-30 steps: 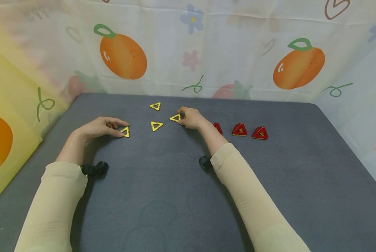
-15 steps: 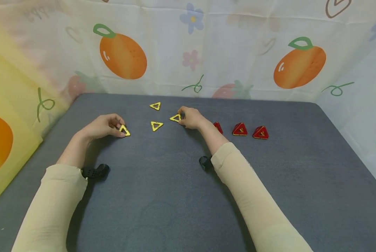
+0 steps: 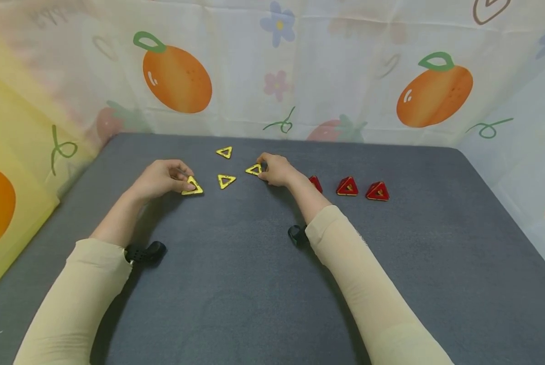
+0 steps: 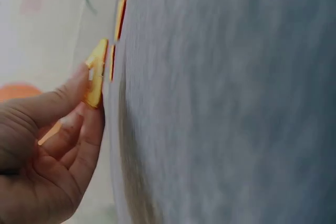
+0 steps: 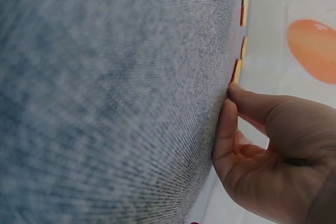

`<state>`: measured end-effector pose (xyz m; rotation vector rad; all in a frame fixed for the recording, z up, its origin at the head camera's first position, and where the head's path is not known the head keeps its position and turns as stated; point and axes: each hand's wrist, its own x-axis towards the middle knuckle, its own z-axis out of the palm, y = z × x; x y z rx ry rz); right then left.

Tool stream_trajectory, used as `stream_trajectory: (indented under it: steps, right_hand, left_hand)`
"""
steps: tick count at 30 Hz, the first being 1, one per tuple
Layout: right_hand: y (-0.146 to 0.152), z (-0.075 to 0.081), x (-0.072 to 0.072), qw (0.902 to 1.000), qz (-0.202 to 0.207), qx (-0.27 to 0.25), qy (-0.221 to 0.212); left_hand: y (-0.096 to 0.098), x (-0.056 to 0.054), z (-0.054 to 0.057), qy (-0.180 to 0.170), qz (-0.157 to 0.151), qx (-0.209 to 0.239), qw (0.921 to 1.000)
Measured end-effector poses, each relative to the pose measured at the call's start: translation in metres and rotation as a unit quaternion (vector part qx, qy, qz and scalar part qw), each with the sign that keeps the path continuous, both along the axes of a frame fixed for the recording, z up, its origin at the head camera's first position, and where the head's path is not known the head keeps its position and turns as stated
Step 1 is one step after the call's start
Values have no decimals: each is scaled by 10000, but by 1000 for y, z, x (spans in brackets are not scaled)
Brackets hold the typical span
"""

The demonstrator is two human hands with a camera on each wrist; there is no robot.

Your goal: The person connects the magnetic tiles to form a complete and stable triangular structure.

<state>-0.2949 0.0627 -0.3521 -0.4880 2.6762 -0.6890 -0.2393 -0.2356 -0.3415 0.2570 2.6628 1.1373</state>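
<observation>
My left hand (image 3: 162, 177) pinches a yellow triangular tile (image 3: 192, 187) with an open middle. In the left wrist view this tile (image 4: 97, 77) is between thumb and fingers, a little off the table. My right hand (image 3: 278, 170) grips the edge of another yellow triangular tile (image 3: 253, 170), which lies on the table. In the right wrist view, thumb and finger meet at that tile's end (image 5: 237, 69). Between the hands lies a third yellow triangle (image 3: 226, 181); one more yellow triangle (image 3: 224, 152) lies farther back.
Right of my right forearm stand red triangular pieces: one red piece (image 3: 315, 183) partly behind the forearm, a second red piece (image 3: 347, 186) and a third red piece (image 3: 377, 191). The grey table (image 3: 235, 284) ends at a fruit-print curtain (image 3: 336, 66).
My left hand has moved to the right with its yellow triangle, which has turned and come off the table. The right hand has stayed in place on its tile.
</observation>
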Motion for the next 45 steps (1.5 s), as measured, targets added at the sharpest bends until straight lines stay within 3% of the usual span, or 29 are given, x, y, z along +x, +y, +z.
stream_trajectory:
  steps: [9, 18, 27, 35, 45]
  right_hand:
    - [0, 0, 0, 10000, 16, 1, -27]
    - [-1, 0, -2, 9999, 69, 23, 138]
    - [0, 0, -2, 9996, 116, 67, 229]
    - [0, 1, -1, 9995, 135, 103, 278]
    - [0, 1, -2, 9993, 166, 186, 277]
  left_hand:
    - [54, 8, 5, -140, -735, 447, 9962]
    - [102, 21, 4, -312, -1541, 339, 9870]
    - [139, 40, 3, -634, -2141, 350, 9741]
    - [157, 48, -1, -853, -2508, 385, 9635]
    - [161, 49, -7, -822, -2514, 117, 9643]
